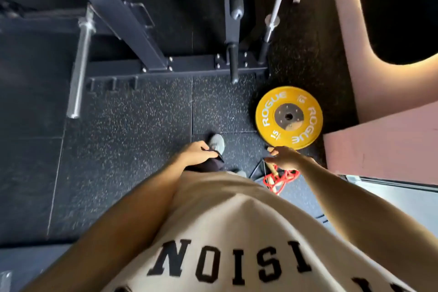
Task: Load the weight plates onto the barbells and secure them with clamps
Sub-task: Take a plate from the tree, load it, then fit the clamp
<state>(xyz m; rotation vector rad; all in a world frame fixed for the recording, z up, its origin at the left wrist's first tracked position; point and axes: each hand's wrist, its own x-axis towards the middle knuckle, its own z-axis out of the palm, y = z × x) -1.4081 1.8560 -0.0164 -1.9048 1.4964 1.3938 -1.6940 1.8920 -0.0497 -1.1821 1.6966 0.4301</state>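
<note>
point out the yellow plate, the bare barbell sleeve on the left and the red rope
yellow 15 plate (267, 111): head view, on its yellow face.
barbell sleeve (79, 71): head view, mid-length of the steel sleeve.
red rope (283, 176): head view, on the bunched coils beside the right hand.

yellow plate (288, 117): flat on floor, top unobstructed. left of it, open rubber floor (132, 149). behind it, rack base (180, 66). right, pink wall (379, 144). near side, red rope (282, 179).

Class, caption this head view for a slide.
Yellow 15 kg Rogue plate flat on the gym floor, right hand just short of it.
</note>
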